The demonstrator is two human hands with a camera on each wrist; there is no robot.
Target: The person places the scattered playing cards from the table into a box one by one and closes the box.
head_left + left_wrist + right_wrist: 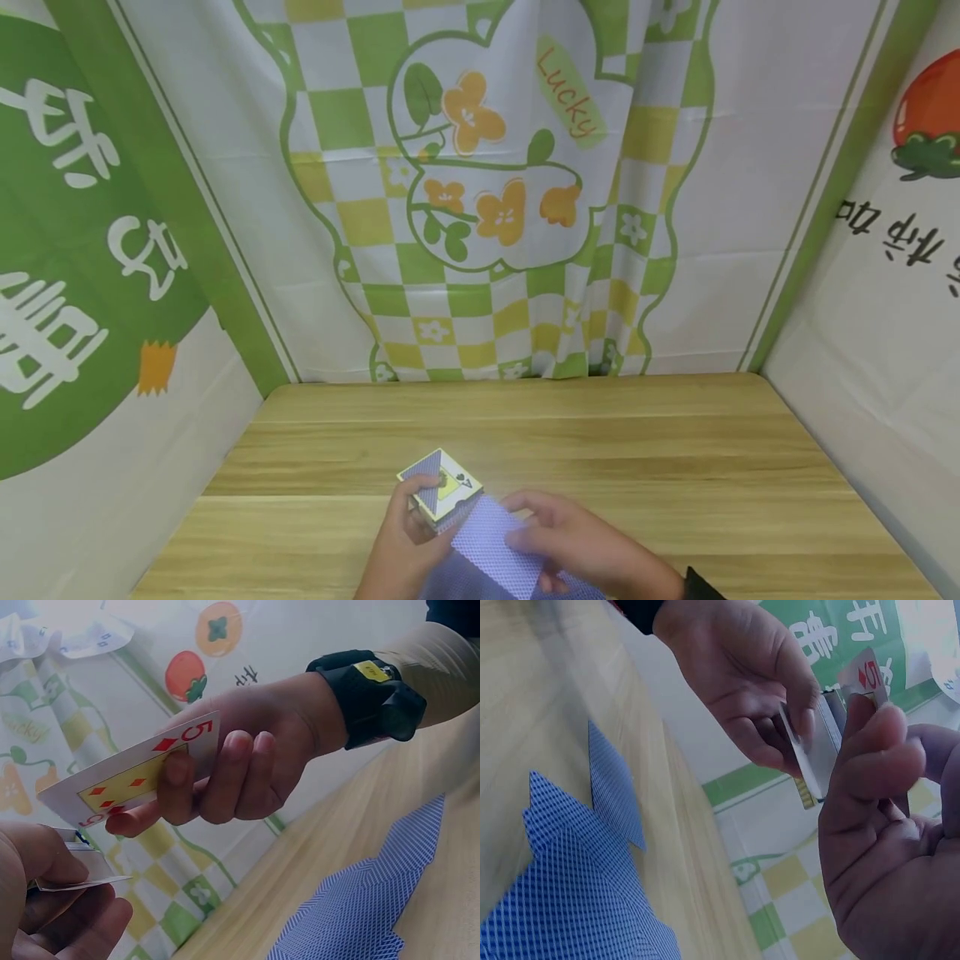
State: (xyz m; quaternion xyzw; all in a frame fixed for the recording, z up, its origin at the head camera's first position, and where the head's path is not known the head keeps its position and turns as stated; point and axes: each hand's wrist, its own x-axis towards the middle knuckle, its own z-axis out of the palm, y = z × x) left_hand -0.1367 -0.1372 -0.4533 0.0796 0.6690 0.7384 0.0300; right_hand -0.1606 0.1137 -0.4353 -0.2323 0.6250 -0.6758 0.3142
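Observation:
My left hand [402,537] grips a playing-card box [459,498], its thumb over the face printed with an ace of spades. In the right wrist view the box [825,746] shows white and edge-on. My right hand [581,540] pinches a playing card [487,533], blue patterned back upward in the head view. From the left wrist view, that card's [90,784] face reads as the five of diamonds, with fingers across it. The card overlaps the near end of the box in the head view.
Blue-backed cards [356,907] lie spread in overlapping layers on the wooden table [337,442], below the hands. A printed curtain [495,317] hangs behind the table's far edge, with fabric walls at both sides. A dark wrist device [375,701] sits on the right wrist.

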